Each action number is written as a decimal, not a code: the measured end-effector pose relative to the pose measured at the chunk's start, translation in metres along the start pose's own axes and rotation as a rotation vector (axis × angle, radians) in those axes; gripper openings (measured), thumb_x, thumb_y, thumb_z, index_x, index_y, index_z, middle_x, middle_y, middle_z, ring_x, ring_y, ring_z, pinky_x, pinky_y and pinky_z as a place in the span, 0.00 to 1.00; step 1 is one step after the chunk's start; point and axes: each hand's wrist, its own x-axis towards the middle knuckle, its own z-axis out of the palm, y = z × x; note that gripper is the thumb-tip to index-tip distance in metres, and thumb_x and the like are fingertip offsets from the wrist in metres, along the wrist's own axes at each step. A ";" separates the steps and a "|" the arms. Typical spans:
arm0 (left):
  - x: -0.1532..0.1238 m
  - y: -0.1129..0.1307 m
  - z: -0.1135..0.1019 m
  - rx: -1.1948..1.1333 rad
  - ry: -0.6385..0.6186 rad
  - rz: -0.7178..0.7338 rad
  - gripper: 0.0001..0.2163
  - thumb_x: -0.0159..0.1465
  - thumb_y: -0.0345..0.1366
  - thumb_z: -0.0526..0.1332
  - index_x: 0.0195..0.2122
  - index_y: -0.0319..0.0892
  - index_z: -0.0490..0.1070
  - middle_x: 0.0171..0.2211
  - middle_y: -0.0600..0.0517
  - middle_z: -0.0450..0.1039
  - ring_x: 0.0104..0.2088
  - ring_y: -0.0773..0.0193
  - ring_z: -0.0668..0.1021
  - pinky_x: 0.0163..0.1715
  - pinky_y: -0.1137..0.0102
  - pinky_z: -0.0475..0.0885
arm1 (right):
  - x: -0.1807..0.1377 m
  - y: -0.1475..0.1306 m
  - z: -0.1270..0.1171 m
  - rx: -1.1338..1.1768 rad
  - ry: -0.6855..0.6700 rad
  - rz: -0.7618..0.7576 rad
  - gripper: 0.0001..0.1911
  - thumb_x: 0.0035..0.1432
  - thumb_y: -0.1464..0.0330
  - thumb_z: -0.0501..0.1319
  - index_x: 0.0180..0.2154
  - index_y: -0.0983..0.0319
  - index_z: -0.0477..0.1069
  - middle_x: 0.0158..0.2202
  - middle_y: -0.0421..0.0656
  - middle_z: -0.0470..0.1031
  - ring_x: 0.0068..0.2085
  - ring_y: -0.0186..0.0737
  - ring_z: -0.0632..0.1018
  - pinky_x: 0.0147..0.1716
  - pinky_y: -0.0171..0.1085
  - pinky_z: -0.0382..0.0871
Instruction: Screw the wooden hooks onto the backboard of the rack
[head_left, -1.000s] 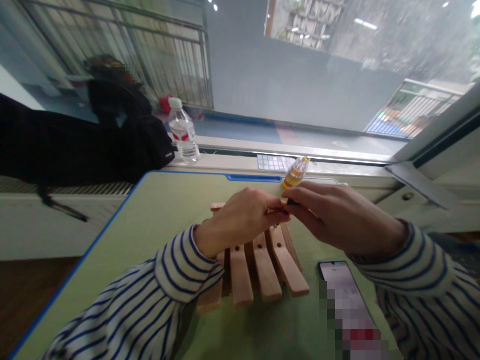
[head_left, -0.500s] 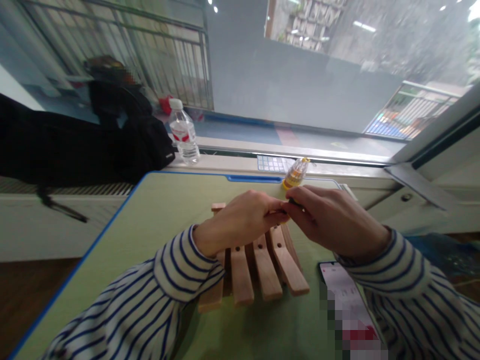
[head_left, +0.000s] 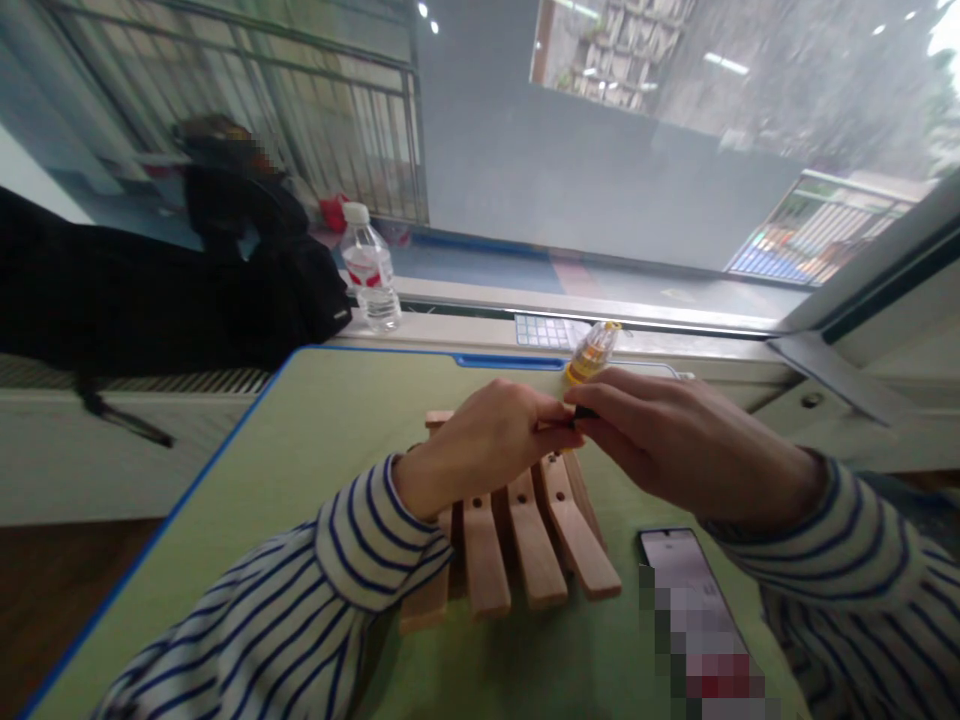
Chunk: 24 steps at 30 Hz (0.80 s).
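- Pale wooden slats [head_left: 531,540], flat bars with rounded ends, lie fanned side by side on the desk, directly beneath both hands; two show a small round drilled hole near their far ends.
- Green desktop [head_left: 315,450] with a blue edge carries the slats and runs up to a pale windowsill [head_left: 450,325].
- Black fabric bag [head_left: 150,290] sits at the far left, beside the desk and against the sill.
- Blue-and-white striped sleeves [head_left: 375,545] cover both forearms, which reach in from the lower corners.
- Left hand [head_left: 480,450] hovers over the slats, its fingers curled tightly and pinching toward the right hand.
- Right hand [head_left: 675,430] comes in from the other side, its fingers narrowly closed, with fingertips meeting those of the left hand.
- Black smartphone [head_left: 675,555] lies face up on the desk, just right of the slats; its screen is blurred.
- Clear plastic water bottle [head_left: 369,272] stands upright on the sill, beside the bag.
- Small yellow-filled bottle [head_left: 592,352] lies tilted at the desk's far edge, just beyond the right hand.
- Small dark-tipped object [head_left: 582,412] is held between both hands' fingertips; most of it is hidden, so its kind cannot be told.
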 end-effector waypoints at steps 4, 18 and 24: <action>0.000 -0.002 0.001 -0.036 -0.010 -0.002 0.10 0.62 0.40 0.56 0.34 0.42 0.75 0.25 0.55 0.72 0.25 0.70 0.71 0.25 0.75 0.59 | 0.002 0.001 0.009 0.016 0.064 0.012 0.13 0.62 0.67 0.47 0.43 0.64 0.67 0.37 0.46 0.72 0.36 0.36 0.72 0.32 0.35 0.62; 0.000 -0.001 0.002 -0.033 -0.002 0.022 0.09 0.62 0.40 0.57 0.36 0.46 0.74 0.25 0.56 0.72 0.26 0.70 0.72 0.26 0.75 0.60 | 0.003 -0.005 0.013 -0.084 0.109 0.138 0.14 0.62 0.62 0.46 0.35 0.62 0.66 0.30 0.42 0.71 0.27 0.34 0.69 0.23 0.35 0.54; 0.000 0.001 -0.002 -0.008 0.018 0.009 0.12 0.63 0.43 0.55 0.33 0.43 0.75 0.24 0.55 0.72 0.25 0.70 0.72 0.25 0.75 0.59 | 0.003 -0.002 0.004 -0.059 0.017 0.089 0.16 0.62 0.59 0.46 0.44 0.61 0.63 0.39 0.44 0.71 0.33 0.36 0.72 0.27 0.35 0.58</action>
